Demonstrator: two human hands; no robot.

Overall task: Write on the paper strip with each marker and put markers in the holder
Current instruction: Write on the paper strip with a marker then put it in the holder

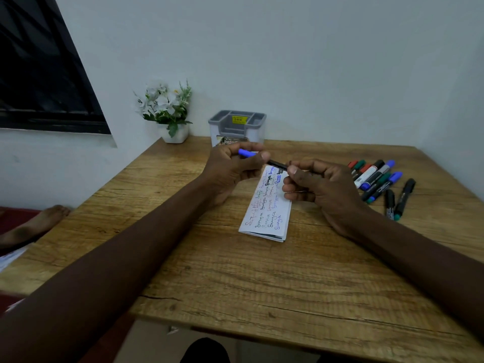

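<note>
Matt wood-grain table [235, 271], white paper strip [269, 216], grey plastic holder [237, 127], glossy plastic markers [377, 179]

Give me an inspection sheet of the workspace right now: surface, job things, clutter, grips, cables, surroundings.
Surface: wooden table, a crack line near the front edge.
Job things: paper strip lies flat, covered in coloured writing; holder by the wall, no marker seen in it; loose markers heaped at right.
Clutter: flower pot at the back left.
Grips: left hand pinches the blue cap; right hand holds the marker by its black barrel; whether the cap is seated is hidden.
Cables: nothing seen.
Surroundings: pale wall, dark window at left, a bare foot beside the table.
</note>
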